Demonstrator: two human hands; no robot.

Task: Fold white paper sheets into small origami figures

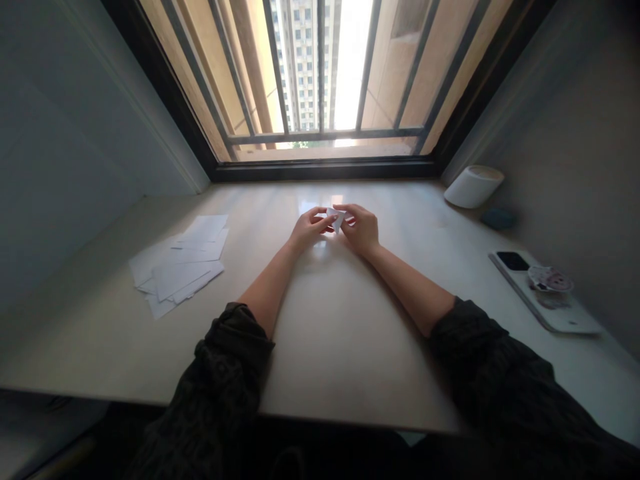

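A small folded piece of white paper [337, 221] is pinched between both my hands, a little above the pale sill near the window. My left hand [311, 227] grips its left side with thumb and fingers. From the right, my right hand [362, 228] holds the other side, fingers curled around it. The paper has a pointed, triangular shape with its tip downward; parts of it are covered by my fingers. To the left of my hands lies a loose pile of white paper sheets [185, 267], overlapping at different angles.
A white cup-like object [474, 186] leans at the back right, with a small bluish item [499, 218] beside it. Closer on the right lies a phone [543, 293] with a round grip. A barred window [320, 170] rises behind the glossy sill [330, 347].
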